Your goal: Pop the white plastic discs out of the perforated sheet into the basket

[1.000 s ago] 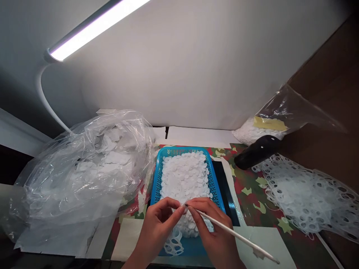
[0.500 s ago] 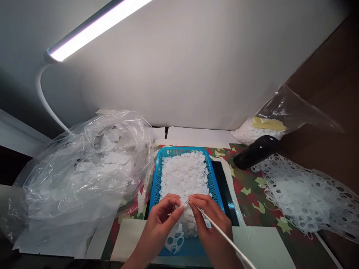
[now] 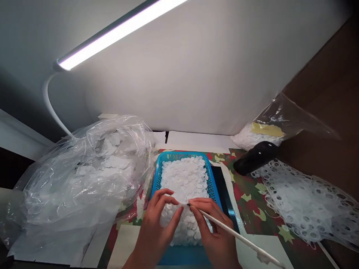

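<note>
My right hand (image 3: 213,228) grips a slender white stick with a dark pointed tip (image 3: 232,233), which runs toward the lower right. That tip sits among the white paper-like discs (image 3: 183,179) heaped in a blue plastic mesh basket (image 3: 182,156), close to my left hand (image 3: 159,220). The left fingers rest spread on the near part of the heap and hold nothing that I can see. Both hands lie over the basket's near end and hide part of it.
A large clear plastic bag of white scraps (image 3: 84,175) lies left of the basket. To the right are a perforated white sheet (image 3: 305,201), a black handle (image 3: 256,157), and a taped clear bag (image 3: 269,129), all on a camouflage-patterned mat (image 3: 249,194).
My left fingers have opened from a pinch and spread on the discs. The small perforated scrap near the basket's front no longer shows. The view has tilted slightly.
</note>
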The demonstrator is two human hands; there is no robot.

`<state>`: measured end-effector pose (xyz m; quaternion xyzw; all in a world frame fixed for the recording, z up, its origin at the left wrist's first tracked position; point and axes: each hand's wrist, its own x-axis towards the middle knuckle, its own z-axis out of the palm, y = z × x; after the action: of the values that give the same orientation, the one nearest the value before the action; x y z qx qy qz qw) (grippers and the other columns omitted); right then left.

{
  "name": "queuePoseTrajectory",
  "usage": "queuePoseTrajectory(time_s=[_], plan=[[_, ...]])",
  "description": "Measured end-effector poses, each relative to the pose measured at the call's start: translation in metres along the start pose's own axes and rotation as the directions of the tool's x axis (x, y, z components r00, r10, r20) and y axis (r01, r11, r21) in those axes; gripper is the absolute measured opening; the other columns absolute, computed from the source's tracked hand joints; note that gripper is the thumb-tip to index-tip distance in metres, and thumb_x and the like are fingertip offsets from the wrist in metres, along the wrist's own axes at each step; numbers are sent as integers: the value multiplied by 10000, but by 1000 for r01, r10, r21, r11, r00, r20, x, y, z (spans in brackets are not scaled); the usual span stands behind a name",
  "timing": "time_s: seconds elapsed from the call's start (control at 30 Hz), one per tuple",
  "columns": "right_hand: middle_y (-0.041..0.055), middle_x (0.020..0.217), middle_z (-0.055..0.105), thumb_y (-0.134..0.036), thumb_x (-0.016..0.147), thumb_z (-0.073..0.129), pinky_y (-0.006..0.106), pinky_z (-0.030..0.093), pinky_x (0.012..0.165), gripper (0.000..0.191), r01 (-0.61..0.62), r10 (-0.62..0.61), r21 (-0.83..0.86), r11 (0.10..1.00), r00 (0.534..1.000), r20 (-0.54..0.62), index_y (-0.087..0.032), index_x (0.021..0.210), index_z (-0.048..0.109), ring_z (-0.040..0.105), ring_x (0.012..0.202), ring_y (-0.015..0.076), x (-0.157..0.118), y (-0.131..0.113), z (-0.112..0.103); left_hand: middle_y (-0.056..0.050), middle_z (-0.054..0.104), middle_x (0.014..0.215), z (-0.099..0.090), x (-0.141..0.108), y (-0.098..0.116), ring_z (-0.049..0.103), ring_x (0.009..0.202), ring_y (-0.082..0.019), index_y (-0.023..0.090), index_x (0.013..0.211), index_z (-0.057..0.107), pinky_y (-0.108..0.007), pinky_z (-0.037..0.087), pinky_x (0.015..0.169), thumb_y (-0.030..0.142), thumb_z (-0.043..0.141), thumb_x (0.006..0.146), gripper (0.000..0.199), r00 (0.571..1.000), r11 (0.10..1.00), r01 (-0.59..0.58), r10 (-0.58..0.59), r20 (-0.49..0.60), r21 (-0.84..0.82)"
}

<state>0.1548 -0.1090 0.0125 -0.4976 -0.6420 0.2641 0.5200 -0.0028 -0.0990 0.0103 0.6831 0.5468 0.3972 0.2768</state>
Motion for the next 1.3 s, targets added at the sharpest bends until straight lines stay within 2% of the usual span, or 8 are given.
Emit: queuePoseTrajectory(time_s=[0.13, 0.23, 0.33, 0.43, 0.67, 0.83, 1.03, 1.3], plan=[[22, 908, 671, -145, 885, 555, 256, 560, 768, 194, -51, 51, 20, 999, 998, -30, -261, 990, 670, 657, 895, 164, -2, 4, 1, -77, 584, 1060, -7, 3, 4, 542, 1010, -279, 225, 817, 609, -447, 292, 897, 140, 661, 789, 103, 926, 900, -206, 306, -221, 384], [30, 907, 678, -144, 881, 555, 266, 562, 767, 180, -45, 46, 27, 999, 998, -37, -250, 963, 675, 663, 892, 173, -2, 5, 2, -22, 612, 792, -8, 3, 9, 583, 763, -190, 201, 741, 591, -344, 359, 762, 109, 640, 794, 117, 912, 890, -319, 382, -152, 325], [36, 894, 684, -130, 873, 558, 273, 565, 759, 169, -12, 13, 36, 999, 999, -33, -235, 932, 675, 670, 879, 180, -2, 2, 3, 11, 594, 650, -5, 3, 12, 558, 627, -152, 186, 704, 569, -296, 359, 649, 139, 600, 827, 135, 944, 909, -326, 325, 46, 258], [44, 889, 683, -120, 872, 558, 281, 570, 745, 169, -5, 6, 57, 998, 1000, -17, -229, 929, 673, 668, 876, 185, -2, 0, 2, 3, 605, 659, -2, 4, 12, 562, 631, -160, 181, 759, 590, -297, 351, 629, 175, 568, 855, 99, 958, 921, -283, 255, 135, 268], [35, 877, 681, -112, 870, 562, 275, 574, 730, 175, -28, 25, 120, 992, 999, 26, -233, 926, 675, 667, 866, 179, -2, -2, 0, -2, 588, 662, -1, 6, 9, 545, 641, -155, 180, 727, 547, -287, 350, 639, 165, 506, 888, 167, 970, 958, -209, 178, 166, 195], [41, 883, 680, -113, 873, 560, 264, 575, 735, 174, 41, -43, 30, 999, 997, 60, -224, 947, 671, 672, 854, 171, -2, 0, -1, -5, 577, 641, -2, 5, 8, 529, 616, -153, 175, 719, 560, -287, 338, 623, 132, 491, 859, 162, 973, 956, -200, 169, 156, 214], [47, 936, 687, -112, 880, 553, 266, 562, 799, 194, 118, -123, -197, 973, 992, -12, -226, 1000, 655, 672, 902, 172, -2, 8, -4, 5, 557, 602, -3, 4, 7, 520, 592, -139, 173, 663, 546, -277, 347, 623, 111, 482, 838, 197, 976, 959, -191, 164, 141, 208], [40, 930, 695, -181, 896, 547, 282, 556, 783, 151, 58, -105, -315, 947, 985, -136, -231, 963, 674, 674, 894, 184, 7, 14, -14, 2, 527, 592, -9, -1, 6, 509, 577, -142, 188, 641, 504, -275, 362, 606, 127, 452, 833, 209, 983, 974, -147, 123, 139, 173]])
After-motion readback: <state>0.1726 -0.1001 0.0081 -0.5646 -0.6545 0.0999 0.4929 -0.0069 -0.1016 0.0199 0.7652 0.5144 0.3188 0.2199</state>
